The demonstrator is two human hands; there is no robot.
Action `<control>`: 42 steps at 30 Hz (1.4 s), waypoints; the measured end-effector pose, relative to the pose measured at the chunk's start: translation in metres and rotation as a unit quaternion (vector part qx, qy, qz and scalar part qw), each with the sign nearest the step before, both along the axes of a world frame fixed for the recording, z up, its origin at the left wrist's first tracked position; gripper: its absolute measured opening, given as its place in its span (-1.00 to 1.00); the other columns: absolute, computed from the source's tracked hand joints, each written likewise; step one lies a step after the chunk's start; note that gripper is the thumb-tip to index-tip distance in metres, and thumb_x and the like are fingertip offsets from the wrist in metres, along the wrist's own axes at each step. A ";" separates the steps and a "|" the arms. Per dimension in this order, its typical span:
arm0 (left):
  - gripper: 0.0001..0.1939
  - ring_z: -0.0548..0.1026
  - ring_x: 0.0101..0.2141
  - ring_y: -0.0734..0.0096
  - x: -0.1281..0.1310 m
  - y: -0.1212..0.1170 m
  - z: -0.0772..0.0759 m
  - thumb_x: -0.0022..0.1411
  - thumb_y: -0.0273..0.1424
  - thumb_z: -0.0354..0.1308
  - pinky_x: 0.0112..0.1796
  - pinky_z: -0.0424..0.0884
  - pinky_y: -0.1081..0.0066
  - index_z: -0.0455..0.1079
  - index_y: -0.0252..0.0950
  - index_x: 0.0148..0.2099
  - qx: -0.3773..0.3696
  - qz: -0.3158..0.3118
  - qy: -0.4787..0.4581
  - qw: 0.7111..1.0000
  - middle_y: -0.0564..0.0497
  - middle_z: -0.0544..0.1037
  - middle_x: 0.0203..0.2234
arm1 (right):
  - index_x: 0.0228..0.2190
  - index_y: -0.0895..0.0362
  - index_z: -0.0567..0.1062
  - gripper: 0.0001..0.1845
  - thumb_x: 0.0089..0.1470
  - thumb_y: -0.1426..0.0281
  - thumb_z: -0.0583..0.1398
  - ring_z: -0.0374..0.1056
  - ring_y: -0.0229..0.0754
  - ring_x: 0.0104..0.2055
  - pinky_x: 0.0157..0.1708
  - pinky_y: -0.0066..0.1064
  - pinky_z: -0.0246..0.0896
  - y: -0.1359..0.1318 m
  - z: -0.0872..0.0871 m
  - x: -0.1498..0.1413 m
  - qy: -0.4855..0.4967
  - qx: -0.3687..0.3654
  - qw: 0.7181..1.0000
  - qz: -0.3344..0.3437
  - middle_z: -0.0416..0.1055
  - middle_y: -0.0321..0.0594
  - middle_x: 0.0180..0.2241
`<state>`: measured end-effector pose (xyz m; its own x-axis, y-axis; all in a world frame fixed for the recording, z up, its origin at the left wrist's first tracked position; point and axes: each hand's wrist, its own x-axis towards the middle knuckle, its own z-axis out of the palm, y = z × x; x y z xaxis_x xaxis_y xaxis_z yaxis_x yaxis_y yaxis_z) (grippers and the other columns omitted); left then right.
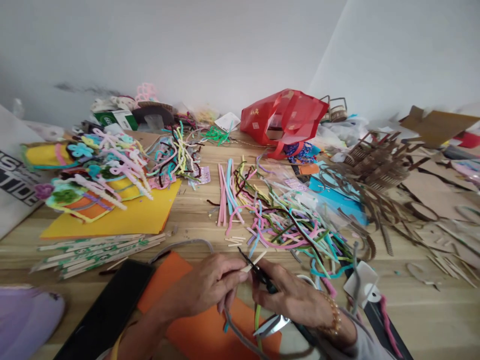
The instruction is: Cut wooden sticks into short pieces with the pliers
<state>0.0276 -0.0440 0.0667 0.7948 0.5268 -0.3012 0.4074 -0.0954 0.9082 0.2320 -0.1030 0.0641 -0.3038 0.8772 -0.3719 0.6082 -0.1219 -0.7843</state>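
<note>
My left hand is closed, pinching a short pale wooden stick by one end. My right hand grips dark-handled scissors, whose blades lie at the stick just beyond my left fingertips. Whether the blades have cut into the wood I cannot tell. Below both hands lie orange sheets and silver scissors. A grey fuzzy stem hangs beneath my left fingers. Several short stick pieces rest just ahead on the table.
Colourful pipe cleaners are heaped ahead and right. Wrapped chopsticks and a black phone-like slab lie left. Decorated pieces sit on a yellow sheet. A red bag stands at the back, brown woven baskets at right.
</note>
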 end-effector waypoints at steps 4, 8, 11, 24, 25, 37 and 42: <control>-0.71 0.48 -0.41 0.42 0.004 -0.015 0.015 0.37 -0.36 -0.16 -0.31 0.32 0.48 0.38 -0.23 -0.26 0.239 0.045 0.061 0.968 0.07 0.53 -0.50 | -0.03 0.06 0.42 -0.60 0.07 0.26 0.14 0.34 -0.11 -0.21 -0.21 -0.36 0.23 -0.007 0.002 -0.006 0.005 -0.001 0.999 -0.032 0.46 -0.22 -0.23; -0.73 0.47 -0.43 0.38 0.013 -0.026 0.009 0.31 -0.53 -0.17 -0.38 0.30 0.44 0.35 -0.21 -0.23 0.348 0.066 0.149 0.923 0.05 0.54 -0.42 | 0.01 0.10 0.40 -0.54 0.15 0.15 0.09 0.30 -0.06 -0.10 -0.06 -0.26 0.21 -0.008 -0.001 -0.012 0.081 -0.009 0.995 -0.063 0.45 -0.16 -0.16; -0.74 0.48 -0.38 0.32 0.019 -0.027 0.001 0.21 -0.64 -0.11 -0.39 0.30 0.42 0.32 -0.22 -0.25 0.406 0.059 0.208 0.888 0.02 0.51 -0.40 | -0.01 0.15 0.40 -0.51 0.16 0.09 0.07 0.24 -0.03 -0.02 0.04 -0.18 0.13 -0.005 -0.008 -0.013 0.166 -0.022 0.984 -0.062 0.41 -0.15 -0.14; -0.73 0.50 -0.20 0.18 0.035 0.002 0.002 0.23 -0.65 -0.08 -0.27 0.44 0.29 0.31 -0.30 -0.10 0.507 -0.068 0.296 0.807 -0.10 0.51 -0.22 | -0.46 0.16 0.28 -0.52 -0.05 0.01 0.28 0.00 -0.39 -0.55 -0.49 -0.51 -0.04 0.020 -0.065 -0.021 0.527 -0.285 0.789 -0.137 0.06 -0.42 -0.54; -0.73 0.50 -0.18 0.16 0.036 0.005 0.002 0.24 -0.65 -0.08 -0.26 0.44 0.28 0.31 -0.31 -0.08 0.512 -0.078 0.294 0.803 -0.12 0.52 -0.21 | -0.45 0.17 0.29 -0.51 -0.05 0.01 0.28 0.00 -0.40 -0.55 -0.49 -0.51 -0.03 0.021 -0.067 -0.020 0.532 -0.300 0.780 -0.137 0.06 -0.42 -0.54; -0.74 0.45 -0.10 0.24 0.029 0.035 -0.041 0.31 -0.60 -0.08 -0.02 0.32 0.20 0.28 -0.33 0.00 0.548 -0.148 0.198 0.799 -0.07 0.50 -0.19 | -0.44 0.17 0.31 -0.46 -0.10 -0.06 0.23 -0.03 -0.40 -0.62 -0.50 -0.43 0.08 0.033 -0.102 -0.013 0.587 -0.411 0.692 -0.086 0.02 -0.46 -0.57; -0.73 0.44 -0.11 0.24 0.033 0.037 -0.045 0.31 -0.60 -0.11 -0.01 0.29 0.18 0.27 -0.33 0.00 0.567 -0.146 0.180 0.791 -0.06 0.50 -0.22 | -0.44 0.17 0.30 -0.47 -0.09 -0.06 0.22 -0.03 -0.40 -0.63 -0.51 -0.43 0.05 0.033 -0.102 -0.012 0.592 -0.395 0.697 -0.089 0.01 -0.47 -0.58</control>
<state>0.0610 -0.0069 0.0216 0.9026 0.4306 -0.0016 0.4306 -0.9025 0.0017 0.2201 -0.0699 -0.0382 -0.7202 0.6044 -0.3407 -0.4890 -0.7905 -0.3686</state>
